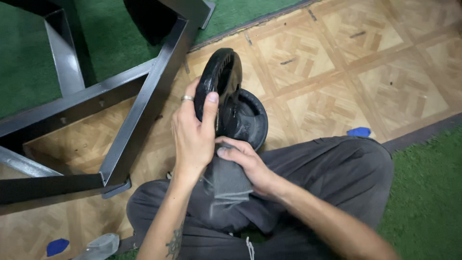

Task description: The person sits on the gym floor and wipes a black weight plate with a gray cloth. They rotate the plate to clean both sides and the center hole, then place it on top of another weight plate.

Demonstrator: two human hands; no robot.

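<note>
- Gripping the rim of an upright black weight plate [220, 77], the left hand [192, 132] has its thumb across the edge.
- A second black plate [248, 118] stands just behind it, touching.
- Below the upright plate, the right hand [243, 161] pinches a grey cloth [226, 180].
- Left of the upright plate stands a black metal frame [144, 101] on the parquet floor [337, 58].

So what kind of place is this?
Probably a gym or home workout room. The left hand holds a black weight plate, a second plate sits behind it, and a dark metal rack frame stands on green turf.
</note>
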